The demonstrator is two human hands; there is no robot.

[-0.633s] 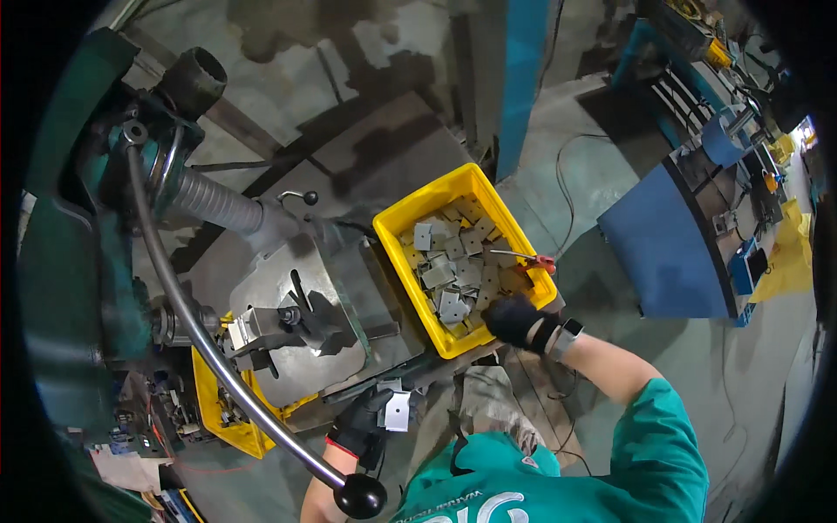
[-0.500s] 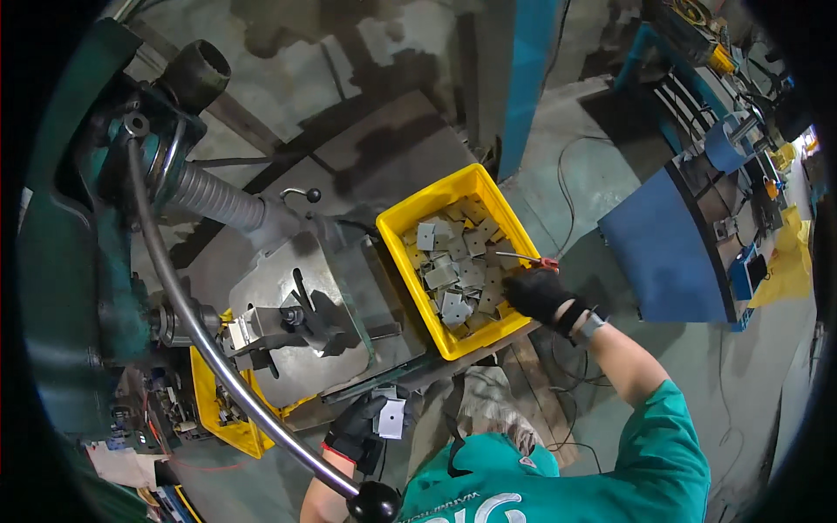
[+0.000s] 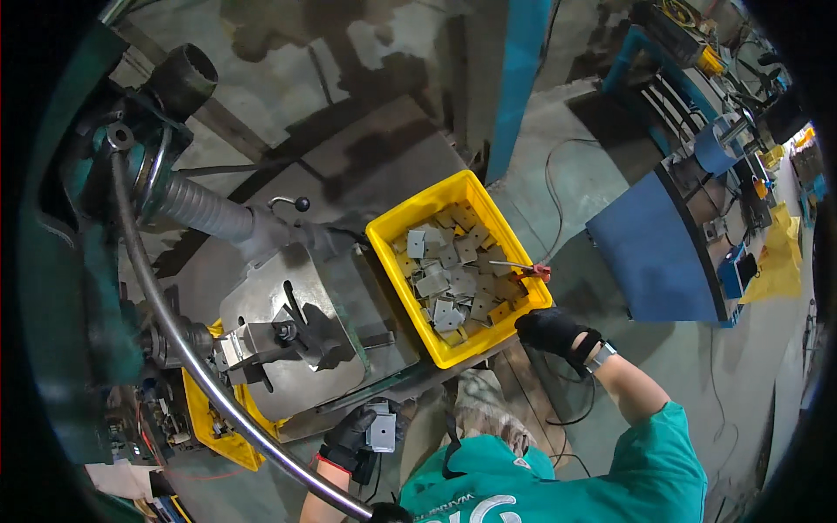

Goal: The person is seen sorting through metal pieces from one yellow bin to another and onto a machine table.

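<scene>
My left hand (image 3: 349, 436), in a black glove, is closed around a small bent sheet-metal bracket (image 3: 381, 433) with a hole in it, low in front of the machine table. Black-gloved too, my right hand (image 3: 551, 331) is at the near right corner of a yellow bin (image 3: 404, 294). Its fingers are dark and bunched, and whether anything is in them does not show. A thin tool with a red handle (image 3: 538, 273) lies across the bin's right rim, apart from that hand. Inside the bin is a heap of grey metal brackets (image 3: 462, 277).
A drill-press-like machine (image 3: 87, 305) with a long curved lever (image 3: 187, 344) stands at left. Its slotted table (image 3: 296, 375) carries a clamped fixture (image 3: 253, 343). Another yellow bin (image 3: 228, 444) is below it. A blue workbench (image 3: 654, 248) stands at right; a cable (image 3: 551, 192) lies on the floor.
My right hand has drawn back from over the bin's right side toward me. The red-handled tool stays across the rim. The left hand still holds the bracket, now tilted slightly differently.
</scene>
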